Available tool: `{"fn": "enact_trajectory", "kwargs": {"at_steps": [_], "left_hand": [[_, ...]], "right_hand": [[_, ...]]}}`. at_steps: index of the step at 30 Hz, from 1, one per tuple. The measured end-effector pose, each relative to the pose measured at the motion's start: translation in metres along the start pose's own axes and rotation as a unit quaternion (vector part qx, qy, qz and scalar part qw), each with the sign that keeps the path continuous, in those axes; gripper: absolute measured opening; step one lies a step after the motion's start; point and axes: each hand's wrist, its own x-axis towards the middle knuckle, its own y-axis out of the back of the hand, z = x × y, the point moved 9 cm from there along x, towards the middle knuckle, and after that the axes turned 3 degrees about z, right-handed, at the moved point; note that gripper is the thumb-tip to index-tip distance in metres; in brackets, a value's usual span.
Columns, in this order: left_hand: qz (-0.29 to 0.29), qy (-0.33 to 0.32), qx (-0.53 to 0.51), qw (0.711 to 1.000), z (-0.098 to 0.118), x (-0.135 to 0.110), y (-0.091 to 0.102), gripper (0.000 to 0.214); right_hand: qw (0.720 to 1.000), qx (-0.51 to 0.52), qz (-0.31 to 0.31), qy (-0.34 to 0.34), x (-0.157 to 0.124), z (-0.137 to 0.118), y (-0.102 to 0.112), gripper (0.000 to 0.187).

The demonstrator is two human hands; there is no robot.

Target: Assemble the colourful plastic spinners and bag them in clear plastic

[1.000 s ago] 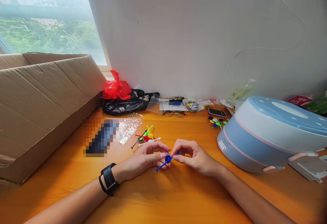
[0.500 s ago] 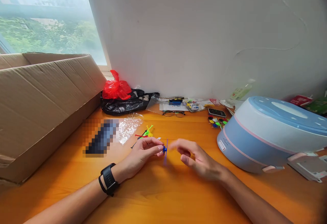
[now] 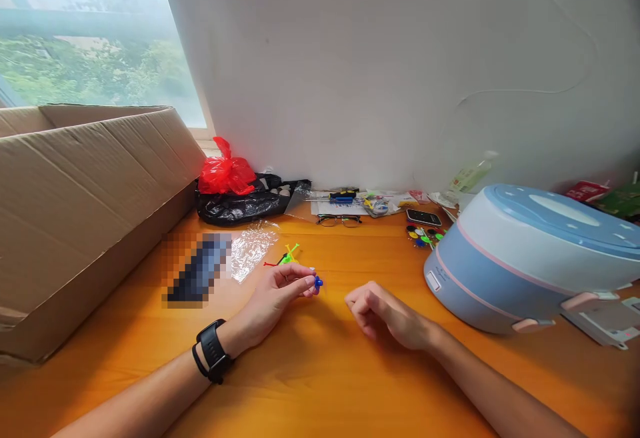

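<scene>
My left hand [image 3: 277, 295], with a black watch [image 3: 213, 351] on its wrist, pinches a small blue plastic toy piece [image 3: 318, 283] between its fingertips, just above the orange table [image 3: 320, 385]. Resting on the table a short way to the right is my right hand [image 3: 385, 311]; its fingers are curled loosely and hold nothing. A small heap of coloured plastic sticks [image 3: 286, 258], yellow, green and red, lies just beyond the left hand.
A large cardboard box [image 3: 85, 205] fills the left side. A light blue lidded appliance [image 3: 530, 258] stands at the right. Along the wall lie a red bag [image 3: 226, 173] on a black bag [image 3: 245, 203], glasses [image 3: 339, 220], a phone [image 3: 423, 217] and coloured discs [image 3: 423, 236].
Both hands held the blue piece together a second ago. My right hand let go and drew back to the right. My left hand moved the piece slightly away and to the left.
</scene>
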Motion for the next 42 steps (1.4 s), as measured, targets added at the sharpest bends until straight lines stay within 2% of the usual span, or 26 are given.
{"fn": "enact_trajectory", "kwargs": {"at_steps": [5, 11, 17, 23, 29, 33, 37, 40, 42], "left_hand": [[0.002, 0.006, 0.007, 1.0, 0.0, 0.0, 0.001, 0.026], [0.004, 0.016, -0.028, 0.999, -0.008, 0.003, 0.002, 0.034], [0.008, 0.025, -0.027, 0.999, -0.004, 0.0, 0.001, 0.035], [-0.005, 0.03, -0.033, 0.999, -0.002, -0.001, -0.003, 0.038], [-0.015, 0.029, -0.022, 0.999, -0.008, 0.0, -0.002, 0.04], [-0.025, -0.004, 0.016, 1.0, -0.006, -0.002, -0.005, 0.038], [-0.091, -0.073, 0.083, 0.99, 0.005, -0.007, -0.02, 0.033], [-0.099, -0.158, 0.163, 0.969, 0.011, -0.012, -0.022, 0.029], [-0.08, -0.22, 0.246, 0.941, 0.011, -0.015, -0.021, 0.023]], "right_hand": [[0.993, 0.004, 0.088, 0.08, 0.0, -0.012, 0.024, 0.085], [0.996, 0.008, 0.077, 0.048, 0.003, 0.003, 0.018, 0.074], [0.994, -0.011, 0.092, 0.062, 0.004, 0.007, 0.02, 0.072], [0.991, -0.016, 0.133, 0.023, 0.005, 0.013, 0.026, 0.051], [0.99, -0.031, 0.137, 0.003, 0.008, 0.017, 0.024, 0.042], [0.99, -0.016, 0.142, 0.007, 0.008, 0.019, 0.022, 0.031], [0.993, 0.03, 0.112, -0.005, 0.009, 0.024, 0.011, 0.035], [0.995, 0.061, 0.077, -0.024, 0.009, 0.027, -0.001, 0.041], [0.996, 0.052, 0.065, -0.021, 0.009, 0.025, -0.007, 0.038]]}}
